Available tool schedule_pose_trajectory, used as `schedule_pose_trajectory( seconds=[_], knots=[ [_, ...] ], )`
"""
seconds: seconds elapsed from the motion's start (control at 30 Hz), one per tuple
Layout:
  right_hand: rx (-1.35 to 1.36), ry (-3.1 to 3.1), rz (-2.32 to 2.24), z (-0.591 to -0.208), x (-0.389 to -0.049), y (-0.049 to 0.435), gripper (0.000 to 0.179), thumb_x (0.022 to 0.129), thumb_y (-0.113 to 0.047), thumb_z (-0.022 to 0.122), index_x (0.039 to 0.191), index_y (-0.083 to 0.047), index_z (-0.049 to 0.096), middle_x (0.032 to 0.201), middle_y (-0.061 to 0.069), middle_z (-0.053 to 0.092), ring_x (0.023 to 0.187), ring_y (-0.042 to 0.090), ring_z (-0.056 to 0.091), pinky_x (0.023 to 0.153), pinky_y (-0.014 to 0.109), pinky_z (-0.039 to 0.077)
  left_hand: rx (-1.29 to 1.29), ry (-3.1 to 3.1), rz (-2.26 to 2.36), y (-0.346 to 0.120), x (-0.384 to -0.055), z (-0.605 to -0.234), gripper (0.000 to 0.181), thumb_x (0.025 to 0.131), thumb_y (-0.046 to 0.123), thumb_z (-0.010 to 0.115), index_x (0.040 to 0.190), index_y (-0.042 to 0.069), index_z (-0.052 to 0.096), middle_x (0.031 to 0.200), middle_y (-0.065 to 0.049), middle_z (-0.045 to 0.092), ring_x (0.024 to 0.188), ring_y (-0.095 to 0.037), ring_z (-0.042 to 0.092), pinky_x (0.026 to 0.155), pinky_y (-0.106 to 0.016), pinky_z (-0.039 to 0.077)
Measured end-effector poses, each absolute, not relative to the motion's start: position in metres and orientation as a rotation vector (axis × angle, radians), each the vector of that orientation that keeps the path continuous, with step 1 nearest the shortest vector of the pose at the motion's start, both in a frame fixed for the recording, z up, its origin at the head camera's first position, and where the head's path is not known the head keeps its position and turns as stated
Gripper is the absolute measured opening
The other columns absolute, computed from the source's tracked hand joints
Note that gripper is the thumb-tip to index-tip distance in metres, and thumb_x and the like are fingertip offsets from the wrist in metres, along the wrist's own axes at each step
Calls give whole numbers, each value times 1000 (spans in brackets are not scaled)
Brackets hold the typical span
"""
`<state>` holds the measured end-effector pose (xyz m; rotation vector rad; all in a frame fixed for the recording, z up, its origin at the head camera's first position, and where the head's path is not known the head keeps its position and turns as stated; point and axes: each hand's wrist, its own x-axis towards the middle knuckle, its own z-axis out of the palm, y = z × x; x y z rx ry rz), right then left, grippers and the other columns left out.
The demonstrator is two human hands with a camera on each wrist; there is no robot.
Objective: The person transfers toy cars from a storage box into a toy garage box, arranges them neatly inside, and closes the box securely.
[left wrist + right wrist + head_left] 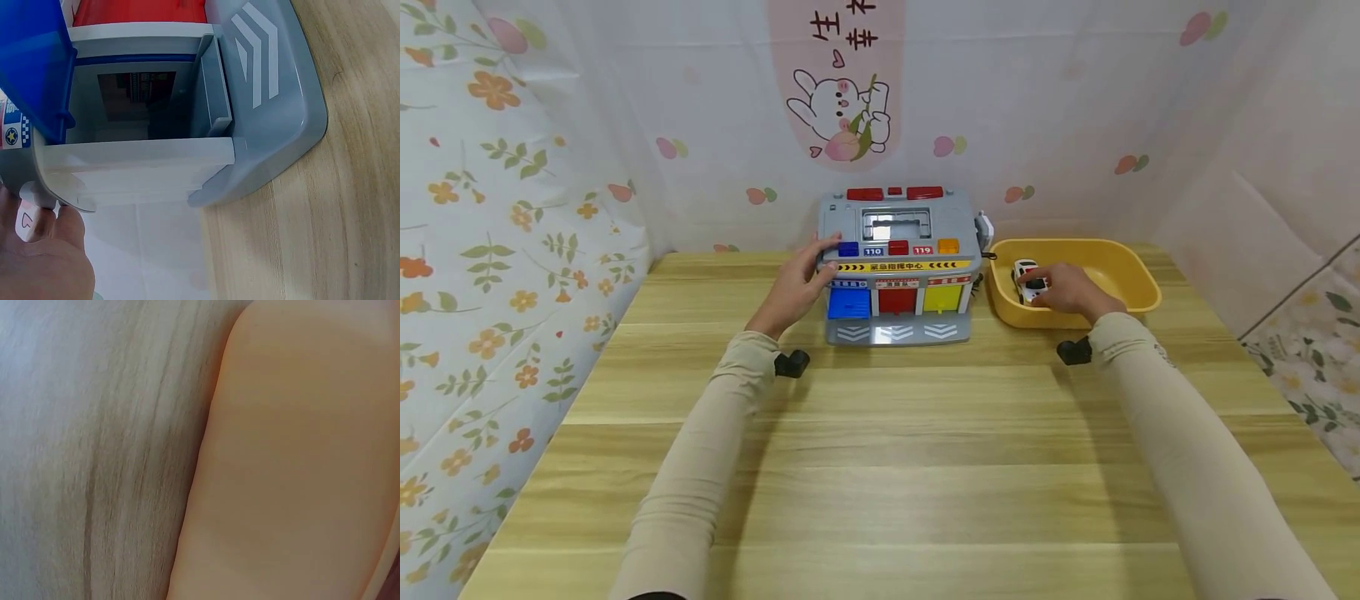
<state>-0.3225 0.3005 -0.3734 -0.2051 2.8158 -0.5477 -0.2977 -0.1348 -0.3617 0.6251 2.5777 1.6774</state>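
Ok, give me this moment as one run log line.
left hand: touches toy station; right hand: grips white toy car in yellow bin; blue door: raised; red door: down; yellow door: down

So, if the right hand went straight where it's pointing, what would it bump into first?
The little white car: the right hand has its fingers at it. Past that comes the yellow tub's left wall, though I can't tell if the hand would clear the rim.

– Stn (898, 265) clrs?
– Grey; blue, red & yel doors (897, 300), white chevrons (896, 332) on ramp (919, 332).
– Car (1023, 283), bin (1123, 275)?
– Car white w/ red + blk; bin yel.
– Cloth (512, 287)?
– White, orange flwrs (493, 90), grn lvs (488, 255). Sleeves (688, 467) beige, tbl (925, 442) wood-grain.
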Motion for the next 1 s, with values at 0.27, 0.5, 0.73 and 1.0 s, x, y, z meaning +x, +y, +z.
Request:
schedule_pose_trajectory(
  seconds=[0.27, 0.5, 0.73, 1.0],
  knots=[
    [-190, 2845, -534, -376, -320, 298, 45, 90, -8, 69, 134, -8, 63, 126, 30, 57, 98, 38, 46, 79, 41, 43, 612, 2598, 1680, -137, -303, -373, 47, 107, 26, 48, 152, 17, 42, 165, 9, 31, 160, -17, 5, 130, -39, 19],
    [-237, 2888, -515, -377, -323, 301, 43, 88, -9, 71, 131, -10, 65, 115, 27, 62, 91, 35, 48, 72, 35, 40, 617, 2629, 1648, -137, -303, -369, 48, 107, 27, 47, 153, 18, 41, 165, 10, 30, 160, -19, 5, 130, -39, 19],
    [-231, 2909, -531, -369, -322, 304, 46, 88, -16, 73, 132, -10, 64, 108, 26, 62, 97, 38, 48, 73, 38, 40, 618, 2622, 1653, -136, -306, -369, 47, 107, 27, 46, 153, 19, 41, 166, 9, 30, 160, -17, 4, 130, -38, 19],
    [-192, 2914, -553, -361, -313, 302, 51, 89, -23, 75, 137, -13, 62, 125, 29, 60, 104, 39, 47, 80, 42, 43, 602, 2581, 1666, -135, -299, -363, 48, 107, 19, 45, 154, 9, 38, 168, 0, 26, 160, -25, 1, 131, -42, 14]
  ],
)
